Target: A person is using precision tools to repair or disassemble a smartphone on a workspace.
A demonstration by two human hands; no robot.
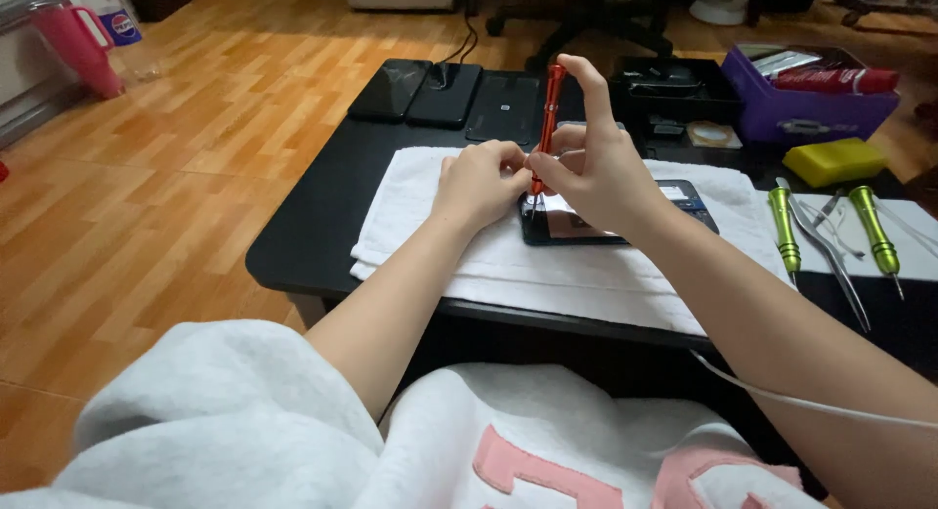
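An opened phone [596, 223] lies on a white towel [469, 260] spread over a low black table [313, 235]. My right hand [596, 172] holds a red screwdriver [550, 113] upright, index finger on its top cap, tip down at the phone's left end. My left hand [479, 182] rests curled on the towel next to the phone, its fingertips touching the screwdriver's lower shaft.
Two green screwdrivers [785, 226] and metal tweezers [831, 260] lie on a white sheet at the right. Three dark phones [445, 94] sit at the table's back, beside a black tray [674, 89], a purple box [816, 104] and a yellow sponge [833, 160]. Wooden floor surrounds the table.
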